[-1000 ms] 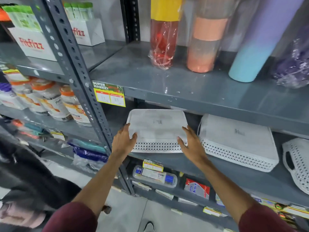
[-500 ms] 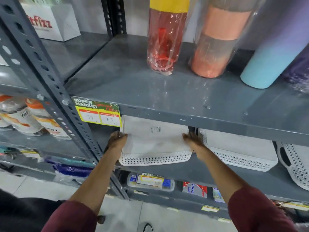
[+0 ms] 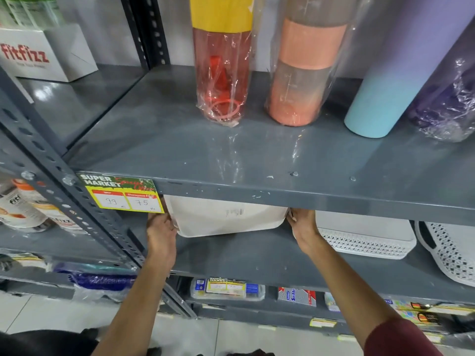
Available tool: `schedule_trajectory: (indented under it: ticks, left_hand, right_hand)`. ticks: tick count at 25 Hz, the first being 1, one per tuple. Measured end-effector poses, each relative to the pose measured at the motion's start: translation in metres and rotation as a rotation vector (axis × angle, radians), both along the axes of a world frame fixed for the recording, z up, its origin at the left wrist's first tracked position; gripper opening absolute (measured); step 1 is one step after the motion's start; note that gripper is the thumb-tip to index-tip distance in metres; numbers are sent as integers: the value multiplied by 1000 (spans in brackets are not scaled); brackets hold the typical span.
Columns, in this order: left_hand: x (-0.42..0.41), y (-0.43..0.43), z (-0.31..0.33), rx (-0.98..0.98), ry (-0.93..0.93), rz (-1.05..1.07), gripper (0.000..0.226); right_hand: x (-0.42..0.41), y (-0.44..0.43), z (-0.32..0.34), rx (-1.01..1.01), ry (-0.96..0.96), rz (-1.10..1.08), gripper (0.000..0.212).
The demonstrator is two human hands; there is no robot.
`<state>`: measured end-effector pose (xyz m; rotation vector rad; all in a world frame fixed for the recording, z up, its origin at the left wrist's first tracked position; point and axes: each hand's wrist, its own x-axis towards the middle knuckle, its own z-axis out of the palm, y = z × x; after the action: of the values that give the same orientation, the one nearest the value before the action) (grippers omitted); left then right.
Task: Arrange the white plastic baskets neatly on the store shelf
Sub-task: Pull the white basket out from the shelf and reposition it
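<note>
From the head camera, your left hand (image 3: 160, 231) presses flat against the left side of the upturned white basket (image 3: 226, 218), fingers wrapped on its edge, and your right hand (image 3: 303, 223) holds the opposite side, so each grip is closed on that basket. The basket sits bottom-up on the grey lower shelf (image 3: 244, 258), pushed back under the upper shelf (image 3: 257, 160), whose front lip hides its far part; a small barcode sticker shows on its base. Just to the right of your right hand, a second white basket (image 3: 365, 240) lies upside down on the same shelf, its perforated wall facing you. Further right, a third white basket (image 3: 452, 250) leans tilted, partly cut off by the edge of the view. A yellow price tag (image 3: 123, 195) hangs on the upper shelf's lip, just above your left hand. On the upper shelf stand a red bottle (image 3: 221, 68), an orange bottle (image 3: 305, 70) and a blue tumbler (image 3: 385, 80), the first two wrapped in clear plastic.
</note>
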<state>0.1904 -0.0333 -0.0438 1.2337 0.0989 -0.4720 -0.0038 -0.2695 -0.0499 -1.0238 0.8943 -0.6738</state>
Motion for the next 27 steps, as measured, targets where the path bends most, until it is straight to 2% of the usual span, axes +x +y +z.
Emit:
schedule_trajectory:
  ticks: [1, 3, 4, 6, 9, 11, 13, 15, 17, 21, 23, 25, 27]
  left_hand:
    - [-5, 6, -2, -108, 66, 9, 30]
    - [-6, 18, -13, -199, 144, 46, 46]
    - [-5, 24, -16, -194, 162, 40, 54]
    - [-10, 32, -21, -103, 190, -106, 59]
    - [-15, 41, -37, 47, 185, -180, 25]
    - [-9, 42, -47, 137, 153, -137, 15]
    - [0, 33, -48, 341, 29, -175, 22]
    - [6, 18, -45, 668, -180, -231, 29]
    - [10, 3, -44, 868, -311, -200, 36]
    - [11, 1, -50, 953, -351, -195, 38]
    - [8, 0, -47, 955, -408, -179, 41]
    - [-2, -7, -38, 903, -632, -115, 54]
    - [-22, -31, -27, 811, -889, -135, 57]
  right_hand:
    - [-6, 0, -3, 26, -21, -8, 32]
    - [-17, -1, -9, 91, -18, -1, 36]
    - [-23, -3, -11, 107, 5, 61, 44]
    - [-32, -4, -16, 138, 69, 205, 54]
    - [-41, 0, -29, 199, 148, 297, 35]
    - [-39, -1, -46, 157, 198, 280, 45]
    - [-32, 3, -53, -26, 351, 286, 54]
    - [-22, 8, -62, -319, 543, 287, 50]
    - [-14, 14, -68, -448, 620, 259, 47]
    - [-12, 15, -71, -490, 595, 245, 49]
    - [-26, 13, -57, -619, 600, 228, 37]
    - [-49, 6, -38, -790, 572, 116, 27]
    - [-80, -13, -18, -838, 532, -11, 24]
